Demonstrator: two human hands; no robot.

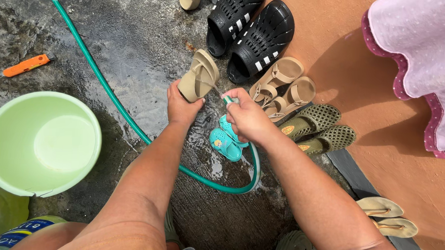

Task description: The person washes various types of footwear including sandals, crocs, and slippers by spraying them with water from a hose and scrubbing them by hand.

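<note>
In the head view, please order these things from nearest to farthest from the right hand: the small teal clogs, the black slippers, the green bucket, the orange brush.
From the right hand:
1. Small teal clogs, just below the hand.
2. Black slippers, above it, by the orange wall.
3. Green bucket, far left.
4. Orange brush, upper left, farthest.

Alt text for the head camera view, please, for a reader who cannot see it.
The left hand holds up a beige flip-flop sandal while the right hand aims a green garden hose at it, over wet concrete ground. A pale green plastic basin sits left.
</note>
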